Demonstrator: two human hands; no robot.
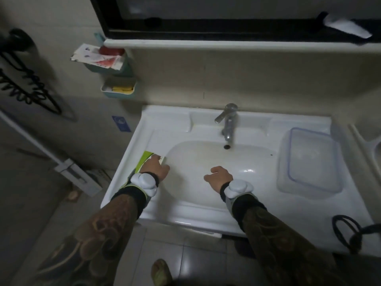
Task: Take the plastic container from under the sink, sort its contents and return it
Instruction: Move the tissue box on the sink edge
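Observation:
A clear plastic container [310, 162] with a blue-rimmed lid rests on the right ledge of the white sink [206, 207]. On the left ledge lies a green and white packet [146, 157]. My left hand [155, 167] presses down on that packet, covering most of it. My right hand [219, 175] hovers over the basin with its fingers loosely curled and nothing in it. Both wrists wear white bands over dark patterned sleeves.
A chrome tap [227, 120] stands at the back of the basin. Two teal wall holders [118, 88] with soap and packets hang at upper left. A black elastic loop [346, 232] lies at the sink's front right corner. A foot [161, 272] shows on the tiled floor.

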